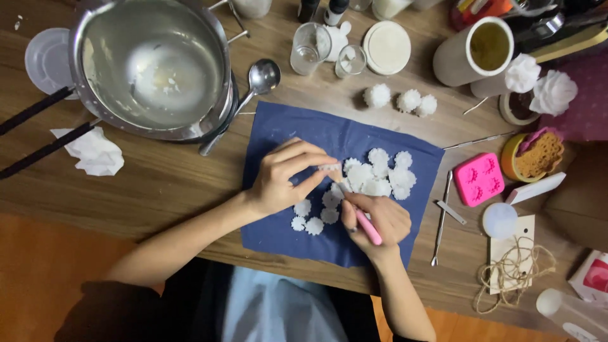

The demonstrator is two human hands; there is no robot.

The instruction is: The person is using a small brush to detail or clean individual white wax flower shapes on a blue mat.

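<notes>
My left hand (285, 177) pinches a small white wax flower piece (330, 169) over a dark blue cloth (278, 228). My right hand (379, 220) grips a pink craft tool (368, 227) whose tip touches that piece. Several white wax flowers (380, 174) lie clustered on the cloth just right of my hands, and a few smaller ones (313, 218) sit below my left hand.
A large steel bowl (152, 63) with black handles stands at upper left, a spoon (256, 82) beside it. Three white flowers (400, 100), a pink silicone mould (479, 178), metal picks (441, 218), twine (513, 272), cups and a crumpled tissue (95, 152) surround the cloth.
</notes>
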